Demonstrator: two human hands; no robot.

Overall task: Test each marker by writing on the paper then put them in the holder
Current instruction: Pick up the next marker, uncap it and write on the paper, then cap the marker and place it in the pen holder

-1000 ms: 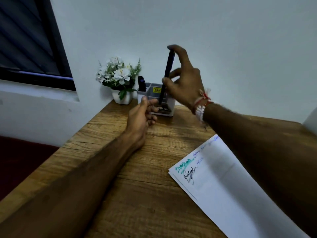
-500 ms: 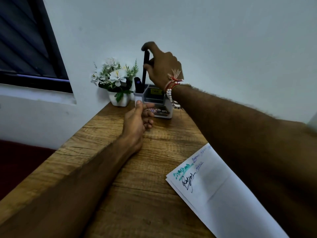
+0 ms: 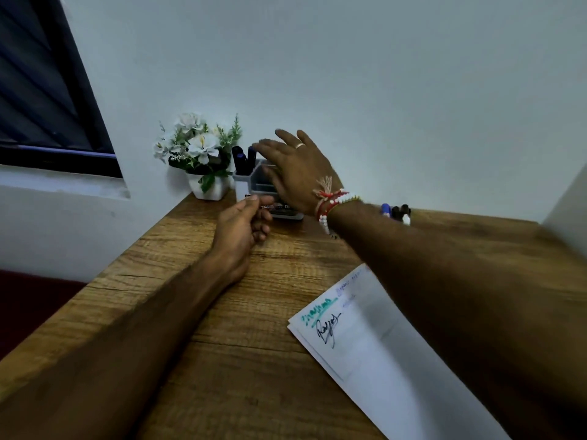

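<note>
Our right hand (image 3: 295, 173) hangs over the holder (image 3: 246, 185), its fingers straight and spread wide, holding nothing. The palm faces down and covers most of the holder's right side. There is a ring (image 3: 299, 145) on one finger and a bunch of red and white bracelets (image 3: 330, 201) at the wrist.

Our left hand (image 3: 241, 223) lies on the table (image 3: 222, 376) just in front of the holder, fingers loosely curled, with the thumb tip against the forefinger right at the holder's front face. We cannot tell whether it pinches the holder, merely touches it, or stops just short.

Two dark markers (image 3: 243, 158) stand upright in the holder's left compartment, their tops clear of the rim and just beside our right fingertips. More markers (image 3: 397, 212) lie on the table behind our right wrist, near the wall; one has a blue cap, the others look black.

The paper (image 3: 381, 344) lies at the right of the table, partly under our right forearm, well apart from the holder. Its near corner carries green, black and faint blue scribbles.

A white pot of white flowers (image 3: 203, 154) sits just left of the holder, against the wall. A dark window (image 3: 47, 90) fills the upper left.
</note>
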